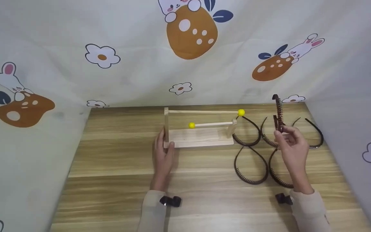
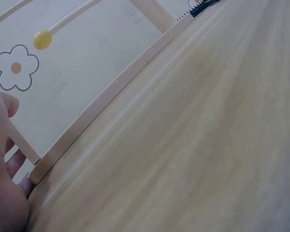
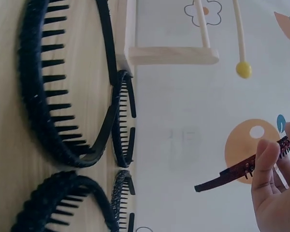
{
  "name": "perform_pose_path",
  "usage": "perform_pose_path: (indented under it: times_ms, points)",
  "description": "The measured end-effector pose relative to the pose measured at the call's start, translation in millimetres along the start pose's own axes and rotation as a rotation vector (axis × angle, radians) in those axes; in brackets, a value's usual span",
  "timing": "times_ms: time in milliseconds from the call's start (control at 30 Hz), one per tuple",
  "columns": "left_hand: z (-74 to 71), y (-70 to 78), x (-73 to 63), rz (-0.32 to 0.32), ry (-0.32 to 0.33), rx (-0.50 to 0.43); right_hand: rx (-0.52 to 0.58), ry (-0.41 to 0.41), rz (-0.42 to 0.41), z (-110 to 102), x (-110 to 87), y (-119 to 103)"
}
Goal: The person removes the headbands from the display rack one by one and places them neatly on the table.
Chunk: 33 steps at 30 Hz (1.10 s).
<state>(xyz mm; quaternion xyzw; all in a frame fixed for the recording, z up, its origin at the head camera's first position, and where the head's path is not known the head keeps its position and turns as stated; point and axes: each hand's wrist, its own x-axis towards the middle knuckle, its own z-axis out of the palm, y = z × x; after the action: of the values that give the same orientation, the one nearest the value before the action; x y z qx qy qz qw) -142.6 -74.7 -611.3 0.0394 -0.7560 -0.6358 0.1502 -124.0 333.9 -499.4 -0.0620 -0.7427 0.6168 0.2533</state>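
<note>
At its left upright, a pale wooden rack (image 1: 201, 141) with two horizontal rods is held by my left hand (image 1: 163, 159), thumb in front and fingers behind. Each rod ends in a yellow ball, the upper one (image 1: 241, 112) on the right and the lower one (image 1: 192, 125) on the left. My right hand (image 1: 293, 149) pinches a dark brown toothed headband (image 1: 279, 111) upright in the air, to the right of the rack. In the right wrist view that headband (image 3: 232, 175) shows reddish-brown between thumb and fingers.
Several dark toothed headbands lie on the wooden table right of the rack, among them one (image 1: 251, 182) in front and one (image 1: 317, 129) at the far right, partly behind my right hand. A printed cloth (image 1: 134, 80) encloses the table's back and sides.
</note>
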Motion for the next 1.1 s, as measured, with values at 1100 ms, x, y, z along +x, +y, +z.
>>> perform_pose_path:
  times_ms: [1100]
  points:
    - [0.1,-4.8,1.4,0.095,0.029,0.047,-0.177,-0.158,0.019,-38.4,-14.8,8.7]
